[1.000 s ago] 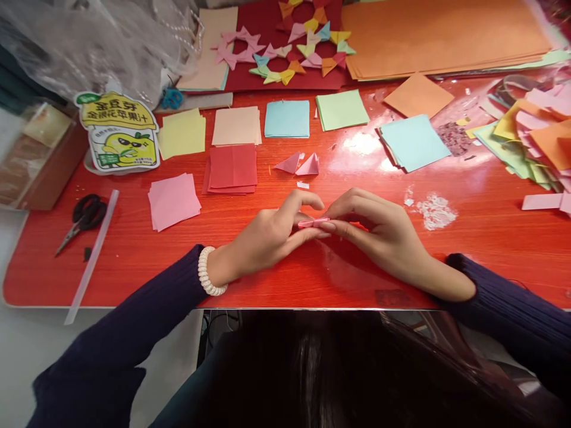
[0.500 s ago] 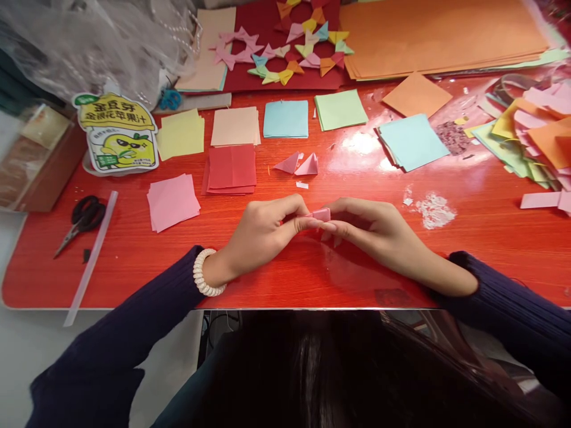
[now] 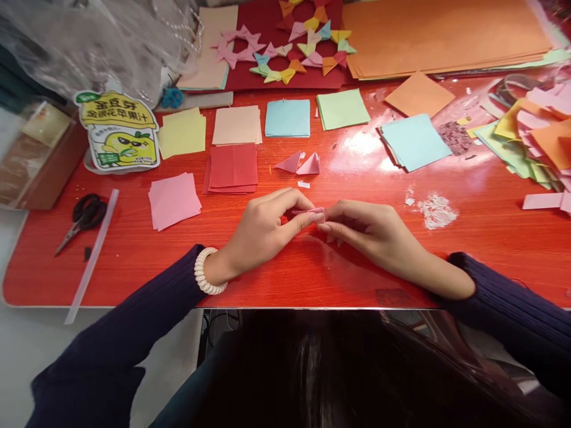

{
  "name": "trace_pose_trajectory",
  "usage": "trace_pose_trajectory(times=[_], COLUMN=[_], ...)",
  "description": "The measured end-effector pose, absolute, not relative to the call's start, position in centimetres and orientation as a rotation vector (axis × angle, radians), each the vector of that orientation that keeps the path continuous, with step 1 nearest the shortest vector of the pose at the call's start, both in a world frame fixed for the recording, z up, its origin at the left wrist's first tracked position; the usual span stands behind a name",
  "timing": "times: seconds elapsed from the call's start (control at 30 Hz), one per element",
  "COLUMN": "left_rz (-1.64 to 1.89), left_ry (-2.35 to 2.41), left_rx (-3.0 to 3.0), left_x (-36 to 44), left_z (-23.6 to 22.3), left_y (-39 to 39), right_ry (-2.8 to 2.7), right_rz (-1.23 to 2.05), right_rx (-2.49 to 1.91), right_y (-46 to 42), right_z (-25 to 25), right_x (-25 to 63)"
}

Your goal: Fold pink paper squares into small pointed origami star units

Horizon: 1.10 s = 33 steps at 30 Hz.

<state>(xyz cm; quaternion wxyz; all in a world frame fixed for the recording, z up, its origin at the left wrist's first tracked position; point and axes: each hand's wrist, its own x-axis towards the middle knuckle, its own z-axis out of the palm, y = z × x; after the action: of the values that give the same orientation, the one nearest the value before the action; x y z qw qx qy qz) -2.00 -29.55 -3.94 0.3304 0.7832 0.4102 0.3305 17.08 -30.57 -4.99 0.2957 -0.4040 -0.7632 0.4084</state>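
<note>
Between my two hands is a small folded piece of pink paper (image 3: 319,213), held just above the red table (image 3: 276,279). My left hand (image 3: 272,226) pinches it between thumb and fingers, covering much of it. From the other side my right hand (image 3: 370,223) has its thumb and fingertips closed at the paper's right end. Just beyond the hands lie two folded pink paper triangles (image 3: 308,164) and a white scrap (image 3: 304,185). A stack of red paper squares (image 3: 234,167) is beyond my left hand, and pink squares (image 3: 174,201) lie to its left.
Yellow, peach, blue and green paper stacks line the back. Finished paper rings (image 3: 279,59) rest on dark red sheets. Black scissors (image 3: 89,211) and a clear strip (image 3: 93,255) lie left. A heap of coloured paper (image 3: 535,131) is at right, near white crumbs (image 3: 437,211).
The pink paper has been turned slightly, and more of its edge shows above my left thumb. My right fingertips have shifted a little at its right end.
</note>
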Motion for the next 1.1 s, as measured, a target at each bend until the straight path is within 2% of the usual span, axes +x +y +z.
trace_pose_trajectory(times=[0.13, 0.53, 1.1], left_rz=[0.796, 0.778, 0.715], left_ry=[1.029, 0.746, 0.672], left_rx=[1.993, 2.112, 2.008], left_x=[-2.1, -3.4, -3.3], left_z=[-3.4, -3.2, -3.1], left_y=[-29.5, -28.5, -28.7], right_ry=[-2.074, -2.034, -2.071], right_rz=[1.073, 1.447, 1.468], right_rx=[-1.032, -0.958, -0.866], right_y=[-30.5, -30.4, -30.2], right_z=[-4.8, -3.7, -3.9], right_x=[17.1, 17.5, 17.6])
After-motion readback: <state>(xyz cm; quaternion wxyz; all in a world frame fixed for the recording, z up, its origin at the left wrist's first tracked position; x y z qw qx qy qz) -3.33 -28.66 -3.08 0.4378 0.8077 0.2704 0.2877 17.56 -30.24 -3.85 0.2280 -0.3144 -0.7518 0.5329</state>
